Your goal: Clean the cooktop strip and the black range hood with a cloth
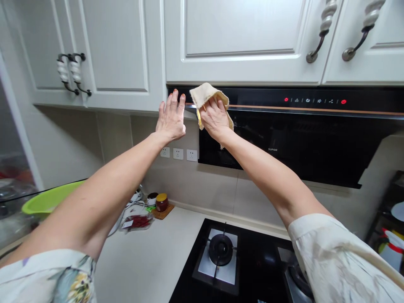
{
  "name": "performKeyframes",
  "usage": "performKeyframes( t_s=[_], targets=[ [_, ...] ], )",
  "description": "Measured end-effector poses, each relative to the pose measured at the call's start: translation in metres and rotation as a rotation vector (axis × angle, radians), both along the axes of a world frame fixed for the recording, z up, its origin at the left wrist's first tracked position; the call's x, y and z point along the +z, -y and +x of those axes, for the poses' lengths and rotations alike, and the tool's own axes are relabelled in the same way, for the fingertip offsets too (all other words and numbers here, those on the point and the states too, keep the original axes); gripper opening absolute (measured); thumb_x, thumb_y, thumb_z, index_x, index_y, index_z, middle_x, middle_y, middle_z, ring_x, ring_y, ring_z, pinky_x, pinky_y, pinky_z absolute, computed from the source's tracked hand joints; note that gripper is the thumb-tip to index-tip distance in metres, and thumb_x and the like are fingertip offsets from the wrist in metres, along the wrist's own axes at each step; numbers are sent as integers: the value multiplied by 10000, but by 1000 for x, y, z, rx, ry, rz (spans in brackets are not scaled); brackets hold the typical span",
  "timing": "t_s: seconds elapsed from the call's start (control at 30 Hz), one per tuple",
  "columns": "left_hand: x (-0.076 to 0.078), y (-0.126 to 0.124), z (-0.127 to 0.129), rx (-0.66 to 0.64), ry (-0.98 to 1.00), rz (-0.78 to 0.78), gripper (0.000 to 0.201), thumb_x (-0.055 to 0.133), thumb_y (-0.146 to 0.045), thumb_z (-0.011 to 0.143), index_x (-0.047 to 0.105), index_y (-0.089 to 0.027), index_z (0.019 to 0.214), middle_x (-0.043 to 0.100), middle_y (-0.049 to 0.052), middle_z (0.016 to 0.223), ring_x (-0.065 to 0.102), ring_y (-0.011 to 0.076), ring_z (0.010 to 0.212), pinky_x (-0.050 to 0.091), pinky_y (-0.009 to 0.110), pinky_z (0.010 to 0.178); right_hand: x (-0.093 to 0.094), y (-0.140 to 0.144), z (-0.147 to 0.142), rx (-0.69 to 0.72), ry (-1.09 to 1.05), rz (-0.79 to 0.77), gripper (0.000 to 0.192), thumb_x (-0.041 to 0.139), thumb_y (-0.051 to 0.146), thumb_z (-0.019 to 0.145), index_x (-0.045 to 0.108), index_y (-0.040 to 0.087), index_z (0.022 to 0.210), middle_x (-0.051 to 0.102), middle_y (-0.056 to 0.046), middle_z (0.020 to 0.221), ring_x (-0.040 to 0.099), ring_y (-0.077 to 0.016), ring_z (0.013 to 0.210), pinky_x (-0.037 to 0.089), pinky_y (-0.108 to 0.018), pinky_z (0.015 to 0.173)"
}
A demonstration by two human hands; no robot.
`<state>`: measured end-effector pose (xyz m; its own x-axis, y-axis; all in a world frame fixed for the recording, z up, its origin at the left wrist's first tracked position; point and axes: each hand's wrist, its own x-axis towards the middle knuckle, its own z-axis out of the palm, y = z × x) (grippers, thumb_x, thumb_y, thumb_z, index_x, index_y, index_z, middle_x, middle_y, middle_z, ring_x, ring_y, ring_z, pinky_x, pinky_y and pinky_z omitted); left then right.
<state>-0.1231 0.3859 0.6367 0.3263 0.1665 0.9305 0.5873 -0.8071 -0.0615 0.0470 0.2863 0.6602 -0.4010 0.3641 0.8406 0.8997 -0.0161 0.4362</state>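
Against the left part of the black range hood (259, 139), my right hand (216, 120) presses a cream cloth (204, 93), its fingers tucked under a fold. Some yellow shows at the cloth's left edge. My left hand (171, 118) is raised beside it with the fingers stretched out, the fingertips at the hood's left end just under the cabinet. It holds nothing. Red touch icons glow on the hood's upper strip, to the right of the cloth.
White wall cabinets (243, 33) with protruding handles (325, 25) run above the hood. Below is a black gas stove (252, 261) set in a white countertop (135, 265). On the left are a green basin (53, 198), a jar (162, 203) and a plastic pack (139, 221). A spray bottle (391, 252) stands far right.
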Motion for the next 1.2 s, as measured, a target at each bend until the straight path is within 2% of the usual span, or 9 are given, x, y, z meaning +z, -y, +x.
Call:
performKeyframes(
  t_s=[0.13,0.33,0.47,0.57,0.77,0.97,1.1,1.2],
  targets=[
    [-1,-17,-8,-107,56,2,1050,662,-413,825,134,-152,1694,90,184,1759,18,400,1626,12,621,1312,4,-17,-17,-23,15,-20,463,374,186,1032,544,49,1440,532,-262,1460,422,-354,1443,308,-652,1223],
    [0,-38,-18,-275,100,34,973,588,-431,879,119,-168,1691,142,148,1759,106,330,1631,63,510,1342,9,-36,-56,-59,96,-98,472,382,204,1025,590,65,1425,554,-235,1457,407,-344,1461,296,-652,1242],
    [-2,-39,-20,-211,93,17,1004,610,-439,853,127,-168,1690,145,155,1757,99,351,1629,78,537,1335,9,-40,-75,-89,97,-156,557,291,211,1030,555,144,1516,533,-180,1519,374,-312,1503,272,-623,1267],
    [-6,-25,-12,-123,103,-18,1039,640,-441,832,127,-163,1692,133,166,1757,56,379,1628,86,583,1324,8,-31,-68,-93,119,-194,591,248,222,1036,504,214,1569,508,-126,1563,334,-285,1535,258,-610,1273],
    [-12,24,25,-101,58,49,1001,653,-432,832,175,-237,1689,47,119,1775,-45,357,1633,38,614,1311,3,11,-11,-139,108,-168,592,236,177,1044,451,207,1595,418,-122,1633,323,-273,1546,282,-591,1260],
    [0,59,74,-160,30,85,957,664,-473,827,245,-291,1669,80,95,1775,-25,380,1631,-20,661,1289,-4,76,66,-290,101,-46,572,180,185,1084,446,234,1588,502,-119,1552,396,-282,1481,362,-535,1199],
    [8,68,99,-179,56,72,985,655,-516,818,245,-238,1669,81,67,1777,-84,373,1627,-33,652,1300,-10,127,127,-427,10,23,527,254,183,1079,526,213,1529,561,-137,1480,442,-296,1428,371,-559,1170],
    [9,74,109,-172,94,81,984,636,-496,824,225,-190,1665,7,24,1782,-77,369,1622,-49,652,1302,-14,168,186,-542,-105,89,535,266,201,1078,556,205,1527,555,-178,1489,441,-324,1428,355,-600,1151]
  ],
)
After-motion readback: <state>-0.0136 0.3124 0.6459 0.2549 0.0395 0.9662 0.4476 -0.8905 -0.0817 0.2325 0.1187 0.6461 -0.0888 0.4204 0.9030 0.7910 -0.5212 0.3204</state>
